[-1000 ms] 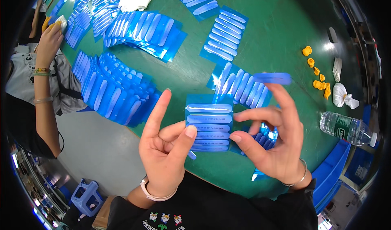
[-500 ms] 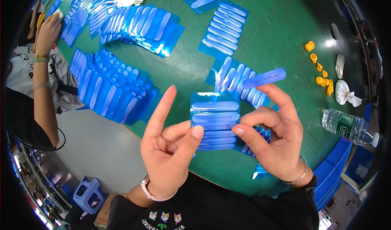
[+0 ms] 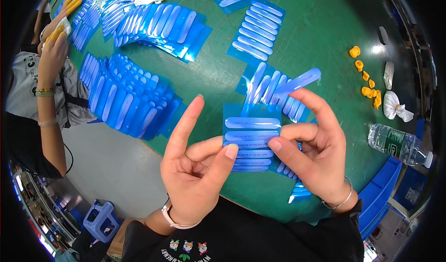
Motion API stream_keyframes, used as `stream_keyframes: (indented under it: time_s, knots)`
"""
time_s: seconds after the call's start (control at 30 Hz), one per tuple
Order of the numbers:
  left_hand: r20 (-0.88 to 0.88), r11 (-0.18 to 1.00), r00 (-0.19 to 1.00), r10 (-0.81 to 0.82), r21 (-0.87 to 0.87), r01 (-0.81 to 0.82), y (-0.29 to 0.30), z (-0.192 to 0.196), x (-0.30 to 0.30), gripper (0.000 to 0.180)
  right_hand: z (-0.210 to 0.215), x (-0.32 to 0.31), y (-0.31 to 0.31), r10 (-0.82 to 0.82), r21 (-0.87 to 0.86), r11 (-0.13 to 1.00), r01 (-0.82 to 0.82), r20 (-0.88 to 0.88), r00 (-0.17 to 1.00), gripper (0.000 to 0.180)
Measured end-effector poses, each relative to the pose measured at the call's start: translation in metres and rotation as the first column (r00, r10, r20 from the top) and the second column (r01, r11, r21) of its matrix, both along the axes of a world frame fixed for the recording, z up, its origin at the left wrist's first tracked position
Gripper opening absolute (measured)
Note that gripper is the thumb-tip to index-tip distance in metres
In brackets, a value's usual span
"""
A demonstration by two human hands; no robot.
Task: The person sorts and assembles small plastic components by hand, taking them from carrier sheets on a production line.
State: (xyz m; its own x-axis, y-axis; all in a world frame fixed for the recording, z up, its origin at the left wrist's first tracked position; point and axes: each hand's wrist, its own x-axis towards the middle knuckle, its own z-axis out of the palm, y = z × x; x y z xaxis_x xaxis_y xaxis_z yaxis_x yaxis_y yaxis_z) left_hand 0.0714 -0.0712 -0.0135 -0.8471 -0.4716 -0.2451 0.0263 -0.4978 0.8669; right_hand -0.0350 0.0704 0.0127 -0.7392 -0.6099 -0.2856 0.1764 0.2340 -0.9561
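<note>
A small blue film sheet (image 3: 251, 123) with several rounded, printed pale-blue strips in a row is held up between my hands. My left hand (image 3: 193, 178) pinches its left edge between thumb and a curled finger, index finger pointing upward. At the right edge, my right hand (image 3: 320, 157) grips the sheet between thumb and a bent finger. A loose rounded blue strip (image 3: 301, 80) rests against the tip of my raised right index finger, slanting up to the right. Beyond the held sheet, more strip sheets (image 3: 267, 88) lie on the green table (image 3: 316, 34), partly hidden by my hands.
Fanned stacks of blue sheets (image 3: 125, 95) cover the table's left side. On the right are yellow rubber finger cots (image 3: 367, 91), a white tied bundle (image 3: 395, 106) and a clear bottle (image 3: 397, 143). A co-worker's arm (image 3: 49, 85) reaches in at left. A blue stool (image 3: 101, 221) stands below.
The held sheet has shifted slightly right and tilted. The loose strip on my right index finger has moved a little left and slants more steeply. At far left, co-workers' yellow-tipped fingers have come into view.
</note>
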Motion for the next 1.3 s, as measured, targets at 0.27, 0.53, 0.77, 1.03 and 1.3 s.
stream_keyframes:
  time_s: [0.27, 0.53, 0.77, 1.03, 1.3]
  knots:
    - [0.002, 1.0, 1.0, -0.001, -0.023, 0.001, 0.0, 0.0, 0.0, 0.065, 0.003, 0.002, -0.005, -0.053, -0.04, 0.998, 0.056, 0.066, 0.996, 0.072]
    - [0.005, 1.0, 1.0, 0.022, 0.023, -0.022, -0.002, -0.005, 0.0, 0.063, -0.005, 0.001, -0.003, 0.038, 0.014, 0.999, -0.036, -0.145, 0.989, 0.073]
    - [0.074, 0.999, 0.996, -0.048, 0.002, 0.048, -0.003, 0.001, -0.003, 0.063, -0.001, -0.002, -0.007, 0.0, 0.027, 1.0, 0.003, -0.112, 0.994, 0.071]
    - [0.161, 0.948, 0.934, -0.317, 0.071, 0.31, -0.005, 0.003, 0.002, 0.024, -0.008, -0.005, -0.006, -0.033, -0.082, 0.996, 0.022, -0.133, 0.991, 0.063]
    - [0.081, 0.973, 0.981, -0.177, 0.164, 0.162, -0.017, 0.004, 0.008, 0.033, 0.002, 0.001, 0.0, -0.059, -0.258, 0.959, 0.121, 0.235, 0.97, 0.023]
